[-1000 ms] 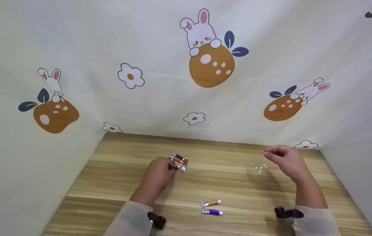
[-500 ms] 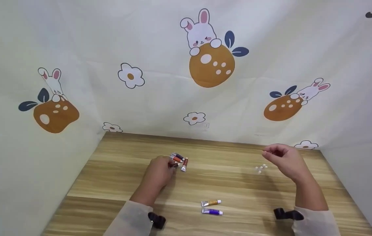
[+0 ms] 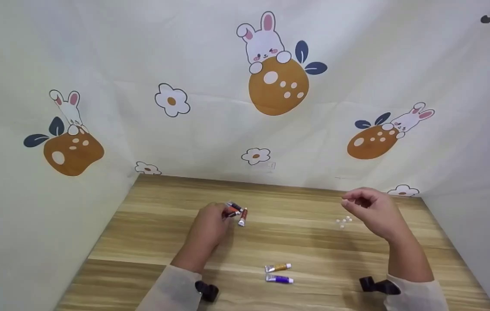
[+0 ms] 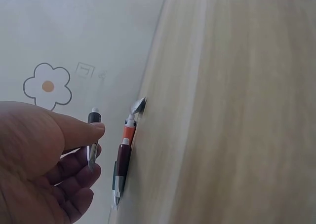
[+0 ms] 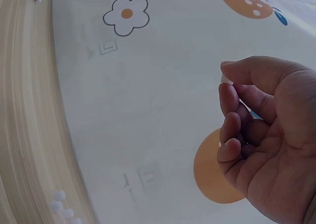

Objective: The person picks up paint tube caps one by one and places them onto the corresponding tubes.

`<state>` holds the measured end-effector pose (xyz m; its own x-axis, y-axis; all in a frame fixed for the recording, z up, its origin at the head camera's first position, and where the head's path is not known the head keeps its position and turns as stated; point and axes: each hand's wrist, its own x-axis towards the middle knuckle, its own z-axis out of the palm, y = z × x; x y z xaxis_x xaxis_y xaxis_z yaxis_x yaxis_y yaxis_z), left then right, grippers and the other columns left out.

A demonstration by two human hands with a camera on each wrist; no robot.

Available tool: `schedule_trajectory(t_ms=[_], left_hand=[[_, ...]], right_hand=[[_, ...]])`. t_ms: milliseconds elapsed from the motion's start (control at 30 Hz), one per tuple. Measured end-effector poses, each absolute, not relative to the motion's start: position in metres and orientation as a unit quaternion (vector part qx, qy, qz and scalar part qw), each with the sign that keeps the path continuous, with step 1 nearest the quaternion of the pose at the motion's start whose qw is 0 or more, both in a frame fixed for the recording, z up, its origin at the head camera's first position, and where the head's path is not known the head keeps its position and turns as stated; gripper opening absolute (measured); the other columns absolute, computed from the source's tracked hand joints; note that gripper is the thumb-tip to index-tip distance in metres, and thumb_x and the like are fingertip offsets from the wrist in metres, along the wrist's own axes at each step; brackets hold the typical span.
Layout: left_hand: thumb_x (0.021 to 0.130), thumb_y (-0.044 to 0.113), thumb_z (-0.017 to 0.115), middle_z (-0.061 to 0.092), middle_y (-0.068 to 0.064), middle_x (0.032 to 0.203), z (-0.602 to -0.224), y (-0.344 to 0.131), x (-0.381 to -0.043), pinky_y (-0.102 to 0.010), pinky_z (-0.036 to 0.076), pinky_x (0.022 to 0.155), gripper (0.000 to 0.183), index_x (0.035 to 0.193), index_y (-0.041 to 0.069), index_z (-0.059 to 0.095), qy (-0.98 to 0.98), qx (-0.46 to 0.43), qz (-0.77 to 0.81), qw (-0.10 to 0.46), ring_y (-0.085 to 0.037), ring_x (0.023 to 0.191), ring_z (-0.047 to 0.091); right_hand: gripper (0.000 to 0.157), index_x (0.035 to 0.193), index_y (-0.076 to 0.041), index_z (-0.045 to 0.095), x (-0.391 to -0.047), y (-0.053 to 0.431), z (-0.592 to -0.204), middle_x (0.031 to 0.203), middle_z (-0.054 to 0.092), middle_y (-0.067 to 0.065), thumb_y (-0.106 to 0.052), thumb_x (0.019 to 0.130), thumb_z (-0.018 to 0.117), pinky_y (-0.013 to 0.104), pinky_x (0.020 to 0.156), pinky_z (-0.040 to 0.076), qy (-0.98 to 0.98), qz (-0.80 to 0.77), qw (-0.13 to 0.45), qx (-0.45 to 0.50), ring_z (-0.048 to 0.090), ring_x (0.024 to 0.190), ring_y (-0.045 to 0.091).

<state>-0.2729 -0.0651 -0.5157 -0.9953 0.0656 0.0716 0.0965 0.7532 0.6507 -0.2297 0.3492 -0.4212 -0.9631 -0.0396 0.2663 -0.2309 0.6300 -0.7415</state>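
Observation:
My left hand pinches a small dark paint tube between thumb and fingers. Its bare white nozzle points up in the left wrist view, with the flat silver end below. Right beside that hand lie several other tubes, among them a red-brown tube and an orange tube. Over the right side of the table, my right hand holds a tiny white cap between thumb and index fingertip, the other fingers curled. Below it on the wood are several loose white caps.
Two more tubes lie side by side near the front: a yellow-ochre tube and a purple tube. A printed cloth wall stands around the back and sides of the wooden table.
My left hand has risen slightly with the dark tube, which now overlaps the other tubes in the head view. My right hand has drifted a little left and up.

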Motion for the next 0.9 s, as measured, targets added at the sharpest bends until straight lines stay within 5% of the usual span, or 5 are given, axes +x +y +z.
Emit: schedule_trajectory(t_ms=[900], left_hand=[[0.098,0.018,0.078,0.073,-0.001,0.108,-0.490,-0.049,-0.256,-0.039,0.061,0.094,0.011,0.109,0.015,0.078,-0.921,-0.076,-0.362,0.119,-0.022,0.106,0.067]], right_hand=[[0.003,0.096,-0.021,0.079,-0.201,0.321,-0.396,0.088,0.068,-0.004,-0.023,0.097,0.081,0.023,0.068,0.047,-0.900,0.382,0.180,0.111,0.055,0.077,0.012]])
